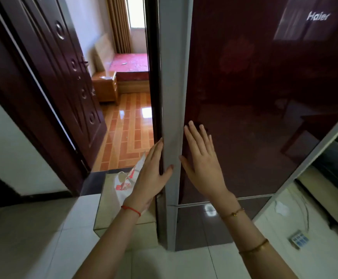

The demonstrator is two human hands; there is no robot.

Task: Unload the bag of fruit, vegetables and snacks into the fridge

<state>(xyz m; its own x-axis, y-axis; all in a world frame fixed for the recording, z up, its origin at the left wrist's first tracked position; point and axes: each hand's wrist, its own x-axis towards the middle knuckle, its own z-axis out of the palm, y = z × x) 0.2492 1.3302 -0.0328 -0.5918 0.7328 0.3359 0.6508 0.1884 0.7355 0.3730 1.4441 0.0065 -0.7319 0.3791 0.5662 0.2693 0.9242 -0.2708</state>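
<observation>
fingers of the right hand [201, 164] lie straight and slightly spread, flat against the dark red glossy door of the fridge [264, 97], near that door's left edge and above its bottom edge. fingers of the left hand [154, 172] are straight and close together, laid along the grey side edge of the same door, with the thumb pressed on the grey strip; neither hand curls round anything. one red string [131, 210] circles the left wrist; two thin gold-coloured bracelets [233, 213] sit on the right arm, one at the wrist and one further up the forearm. silver lettering reading "haier" shows at the door's upper right corner. one white plastic bag [124, 183] with red print, its writing too blurred to read, stands behind the left hand on a low mirrored box [107, 218] just beside the fridge's left side. left of that, one dark carved wooden door [63, 77] stands open onto a room with a red-covered bed [131, 64].
</observation>
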